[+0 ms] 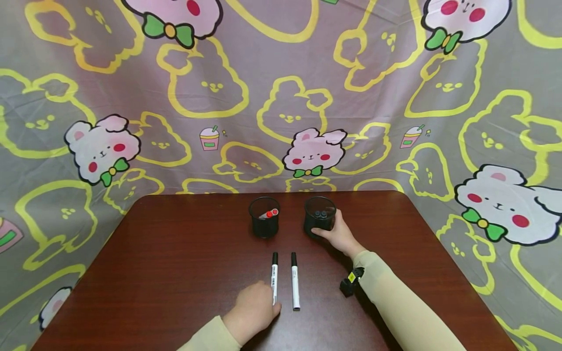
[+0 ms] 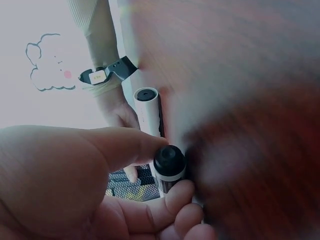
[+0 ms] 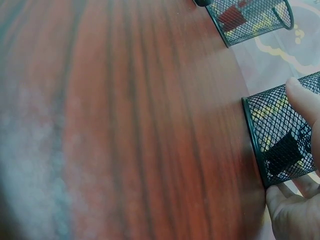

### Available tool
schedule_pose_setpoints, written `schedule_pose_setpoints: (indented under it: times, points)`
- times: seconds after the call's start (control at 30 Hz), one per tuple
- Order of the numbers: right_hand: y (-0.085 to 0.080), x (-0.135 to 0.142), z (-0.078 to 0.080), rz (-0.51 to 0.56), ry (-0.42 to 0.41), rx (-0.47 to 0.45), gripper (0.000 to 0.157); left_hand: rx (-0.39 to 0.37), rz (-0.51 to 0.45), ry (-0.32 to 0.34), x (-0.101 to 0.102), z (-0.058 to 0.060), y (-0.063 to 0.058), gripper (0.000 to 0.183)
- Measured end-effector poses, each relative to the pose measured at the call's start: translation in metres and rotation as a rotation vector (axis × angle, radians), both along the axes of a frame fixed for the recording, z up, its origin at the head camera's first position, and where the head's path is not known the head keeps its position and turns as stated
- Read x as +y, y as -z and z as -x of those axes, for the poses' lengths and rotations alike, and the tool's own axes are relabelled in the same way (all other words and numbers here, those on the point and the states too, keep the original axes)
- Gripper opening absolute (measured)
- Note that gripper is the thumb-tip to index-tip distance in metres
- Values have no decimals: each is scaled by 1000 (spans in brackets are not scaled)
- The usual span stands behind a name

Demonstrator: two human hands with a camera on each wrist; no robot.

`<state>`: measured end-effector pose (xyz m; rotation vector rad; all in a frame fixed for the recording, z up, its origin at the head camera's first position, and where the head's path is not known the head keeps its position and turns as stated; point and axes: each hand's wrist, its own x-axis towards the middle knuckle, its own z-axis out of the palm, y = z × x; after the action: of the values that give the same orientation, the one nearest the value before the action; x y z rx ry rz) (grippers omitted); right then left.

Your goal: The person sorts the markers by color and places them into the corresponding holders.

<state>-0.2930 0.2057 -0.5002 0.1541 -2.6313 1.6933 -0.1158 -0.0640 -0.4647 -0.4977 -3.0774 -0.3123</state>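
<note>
Near the front of the table, my left hand [image 1: 252, 309] pinches a white marker [image 1: 274, 277] with a black cap. In the left wrist view, thumb and fingers meet around the dark end of that marker [image 2: 169, 161]. A second black-capped white marker [image 1: 295, 285] lies just to its right. Farther back, my right hand [image 1: 341, 237] grips the side of a black mesh pen cup [image 1: 311, 228], which stands upright with dark-ended pens inside. The right wrist view has thumb and fingers on opposite sides of this mesh cup [image 3: 277, 135].
Left of the gripped cup stands another black mesh pen cup [image 1: 265, 227] holding red-ended pens [image 1: 270, 214]. A patterned curtain [image 1: 272, 58] hangs behind and beside the brown table [image 1: 175, 258]. A small black device [image 1: 351, 282] is strapped at the right wrist.
</note>
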Motion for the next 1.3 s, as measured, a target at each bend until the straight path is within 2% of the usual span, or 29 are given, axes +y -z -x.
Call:
schedule_pose_setpoints:
  times: [0.17,0.3,0.37,0.6,0.7,0.9,0.97,1.2,1.3]
  points:
    - [0,0,0,-10,-5,5,86,8,-5,0,-1,-1,1,40]
    - [1,1,0,-14,-5,7,86,-17,-2,-17,-3,0,-1,39]
    - [1,0,0,-11,-5,5,86,-32,-5,-27,-5,0,-4,40]
    - [0,-1,0,15,-3,0,86,-7,-6,-14,-10,1,-17,38]
    - [-7,-3,-4,30,-10,-5,85,-14,-14,-19,-12,3,-25,37]
    - [-34,-10,-22,20,-27,-17,82,8,-36,-47,-15,7,-39,34]
    - [-38,-11,-25,20,-29,-17,81,11,-42,-63,-16,8,-43,34]
    - [1,0,0,10,-6,-5,86,48,-53,-96,-20,13,-54,32]
    - [1,0,1,7,-6,-9,86,57,-57,-116,-21,16,-57,31]
